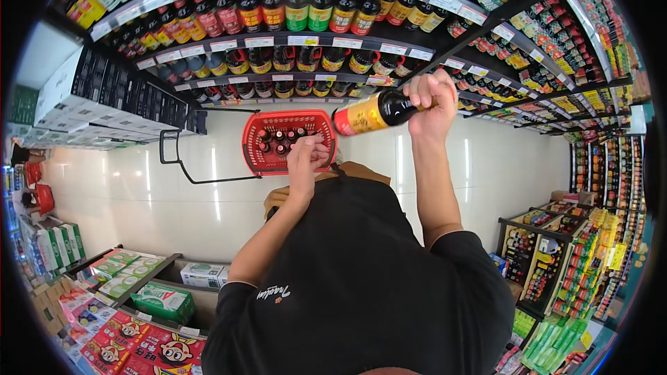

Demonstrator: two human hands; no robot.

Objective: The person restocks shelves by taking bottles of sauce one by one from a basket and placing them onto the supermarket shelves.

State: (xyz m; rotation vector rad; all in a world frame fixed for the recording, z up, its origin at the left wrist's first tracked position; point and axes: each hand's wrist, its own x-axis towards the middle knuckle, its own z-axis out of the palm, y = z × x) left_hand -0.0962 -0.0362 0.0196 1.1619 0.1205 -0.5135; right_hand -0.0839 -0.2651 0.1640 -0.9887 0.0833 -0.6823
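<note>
A dark bottle [368, 112] with a yellow and red label is tilted almost level, its neck wrapped by the fingers of my right hand [432, 103]. Its base points left, near the right edge of a red basket [251, 144]. Over that basket's right part is my left hand [306, 161], with nothing in it and its fingers apart. Several dark bottles [281, 136] with red caps stand inside the basket, which has a long black handle [182, 168] folded out to the left.
Shelves of sauce bottles [295, 15] run along the front and right. Stacked boxes [104, 90] stand at the left. Behind me on the left are cartons [163, 303], and a bottle rack [535, 257] stands at the right. Pale tiled floor [146, 173] surrounds the basket.
</note>
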